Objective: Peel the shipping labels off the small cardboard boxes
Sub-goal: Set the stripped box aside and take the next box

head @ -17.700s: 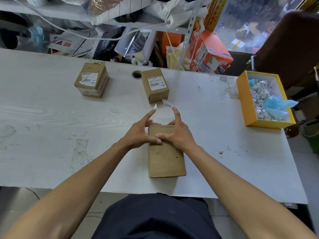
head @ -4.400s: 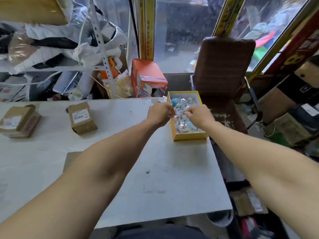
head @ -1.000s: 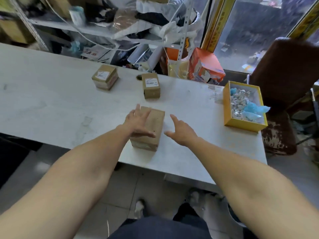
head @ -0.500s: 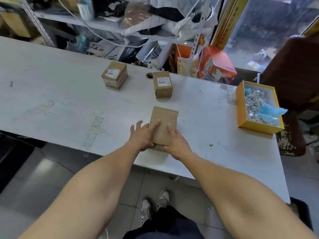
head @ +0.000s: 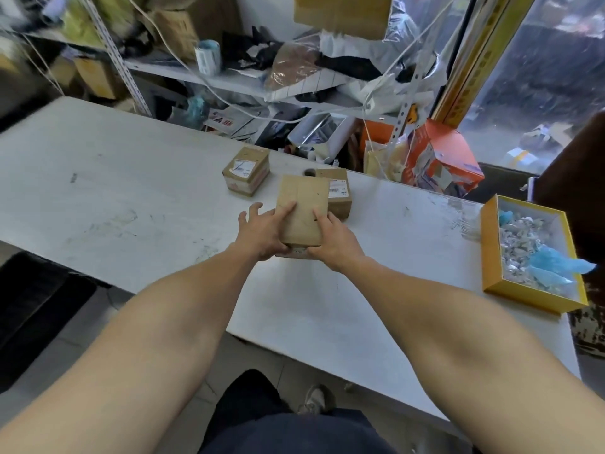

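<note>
I see both forearms reaching forward over the near edge of the table (head: pixel 98 178), converging on one bare cardboard box (head: pixel 302 209). My left hand (head: pixel 262 235) cups the box's left near corner — thumb laid up across its top face, the other fingers spread loose and fanned out to the left. My right hand (head: pixel 334 240) grips the opposite near corner, thumb pressed on the top face, fingers wrapped under and out of sight. So both hands are closed on the same box, which is tilted with its far end raised; whether its near end touches the table I cannot tell.

The top face of the held box shows plain brown card with a centre seam. Just behind it, partly hidden by its raised far end, sits a second box (head: pixel 339 199) with a white label (head: pixel 337 190) on top. Left of that second box stands a third box (head: pixel 247 170), also with a label (head: pixel 243 167) — well apart from my hands. Far to the right of the held box, a yellow tray (head: pixel 489 244) near the table's right edge holds crumpled paper scraps.
</note>
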Available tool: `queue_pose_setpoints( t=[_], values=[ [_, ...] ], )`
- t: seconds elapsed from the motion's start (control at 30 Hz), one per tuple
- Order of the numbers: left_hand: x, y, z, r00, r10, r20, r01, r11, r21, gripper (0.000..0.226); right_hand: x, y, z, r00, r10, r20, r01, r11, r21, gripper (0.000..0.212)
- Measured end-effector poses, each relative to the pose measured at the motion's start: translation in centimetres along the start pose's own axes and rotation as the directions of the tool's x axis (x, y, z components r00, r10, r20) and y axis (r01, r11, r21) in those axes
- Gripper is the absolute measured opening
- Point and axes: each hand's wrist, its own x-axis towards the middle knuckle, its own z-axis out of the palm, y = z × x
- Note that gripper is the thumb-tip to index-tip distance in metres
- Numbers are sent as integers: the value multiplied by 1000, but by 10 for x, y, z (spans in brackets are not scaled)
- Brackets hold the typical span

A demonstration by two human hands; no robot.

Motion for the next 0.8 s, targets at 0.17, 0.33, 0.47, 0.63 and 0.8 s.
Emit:
queue_pose_setpoints(
  t=[0.17, 0.33, 0.47, 0.63, 0.8],
  values=[
    [31, -22, -21, 1000, -4, -21, 4, 1000, 22, 107, 41, -17, -6, 1000, -25, 2, 25, 1000, 14, 94],
    [89, -56, -42, 999, 39, 1, -39, 996, 82, 109, 102, -33, -3, 1000, 28, 0, -28, 1000, 12, 97],
    [145, -80, -55, 993, 93, 70, -99, 992, 84, 109, 153, -42, -1, 994, 111, 10, -111, 994, 15, 98],
    [204, -98, -62, 977, 176, 122, -189, 976, 104, 110, 204, -43, 3, 985, 173, -9, -174, 985, -19, 104],
    [231, -113, -54, 953, 234, 193, -268, 948, 172, 110, 227, -41, 16, 978, 207, 7, -206, 975, -84, 99]
  ],
)
